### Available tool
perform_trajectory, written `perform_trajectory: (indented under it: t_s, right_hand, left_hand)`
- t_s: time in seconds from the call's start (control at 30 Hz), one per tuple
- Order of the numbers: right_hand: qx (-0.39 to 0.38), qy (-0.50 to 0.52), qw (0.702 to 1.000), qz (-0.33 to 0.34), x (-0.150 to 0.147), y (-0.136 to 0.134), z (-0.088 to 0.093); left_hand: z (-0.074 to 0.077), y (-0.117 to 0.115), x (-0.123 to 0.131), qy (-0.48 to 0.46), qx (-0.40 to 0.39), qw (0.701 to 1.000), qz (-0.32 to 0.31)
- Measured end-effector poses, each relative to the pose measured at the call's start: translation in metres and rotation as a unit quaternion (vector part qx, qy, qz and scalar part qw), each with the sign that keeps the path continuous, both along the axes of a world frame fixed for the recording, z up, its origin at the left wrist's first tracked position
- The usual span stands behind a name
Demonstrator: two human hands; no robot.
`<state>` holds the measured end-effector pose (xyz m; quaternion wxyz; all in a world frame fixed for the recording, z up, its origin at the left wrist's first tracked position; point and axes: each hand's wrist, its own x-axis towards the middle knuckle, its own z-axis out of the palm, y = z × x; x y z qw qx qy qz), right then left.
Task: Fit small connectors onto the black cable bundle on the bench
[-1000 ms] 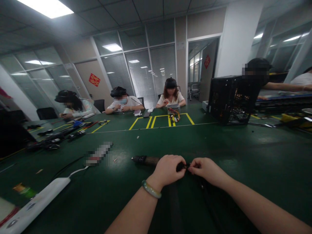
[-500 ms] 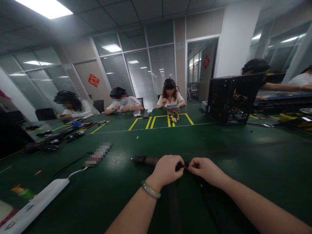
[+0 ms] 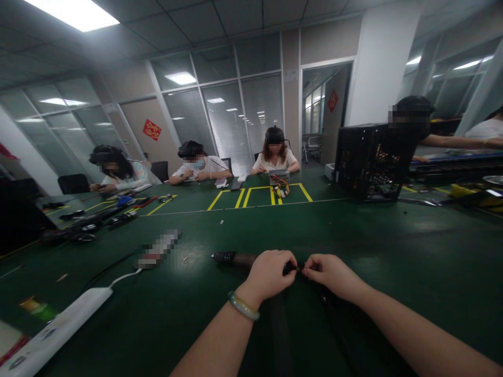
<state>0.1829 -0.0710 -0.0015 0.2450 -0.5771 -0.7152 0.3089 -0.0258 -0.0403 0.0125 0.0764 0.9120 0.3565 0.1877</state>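
Observation:
A dark rod-shaped tool point(image 3: 244, 259) with a ribbed collar and small metal tip pointing left lies at the middle of the green table. My left hand point(image 3: 271, 272), with a bangle on its wrist, is closed over its right part. Thumb and forefinger pinch a black piece point(image 3: 289, 268) there; whether it belongs to the tool is hidden. Close by on the right, my right hand point(image 3: 332, 275) is closed in a pinch at the end of that piece. What its fingertips hold is too small to name. A dark strap or cable point(image 3: 334, 319) runs below the right wrist.
A white power strip point(image 3: 66, 327) lies at left, its cord running to a blurred-out item point(image 3: 159, 250). Black parts point(image 3: 84, 222) lie beyond. A black computer case point(image 3: 367, 162) stands back right. Across the table point(image 3: 251, 225) sit several people, one by a power supply unit point(image 3: 278, 177).
Both hands stay in nearly the same place, with only tiny movement at the right fingertips. The tool has not visibly shifted.

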Motion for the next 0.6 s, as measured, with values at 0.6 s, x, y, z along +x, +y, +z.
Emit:
perform_trajectory:
  t_s: [0.6]
  right_hand:
    - [0.015,-0.005,1.0,-0.005,-0.0004,0.003,-0.0011]
  left_hand:
    - [-0.0032,0.0007,0.0019,-0.025,0.016,0.999,0.014]
